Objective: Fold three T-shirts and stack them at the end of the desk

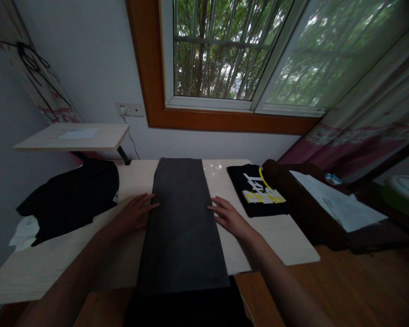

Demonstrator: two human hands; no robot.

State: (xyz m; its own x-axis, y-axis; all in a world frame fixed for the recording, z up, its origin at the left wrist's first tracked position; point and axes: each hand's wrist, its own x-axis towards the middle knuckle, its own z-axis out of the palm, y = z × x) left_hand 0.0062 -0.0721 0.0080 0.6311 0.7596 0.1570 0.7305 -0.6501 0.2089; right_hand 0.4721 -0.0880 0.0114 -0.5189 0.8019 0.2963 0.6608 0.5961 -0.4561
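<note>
A dark grey cloth (pixel 184 227), folded into a long flat strip, lies lengthwise across the table and reaches its front edge. At its left edge, my left hand (pixel 135 213) touches the cloth with fingers stretched out. My right hand (pixel 229 217) rests against the right edge, fingers apart and extended. Neither hand grips anything. To the right lies a folded black T-shirt (pixel 240 186) with white and yellow print. On the left is a loose heap of black clothing (pixel 78 195).
The pale wooden table (pixel 272 240) stands against the wall beneath a window (pixel 225 54). A small raised shelf (pixel 47 138) holds a paper at the back left. Right of the table, a dark brown surface (pixel 306 222) carries a white sheet (pixel 334 202).
</note>
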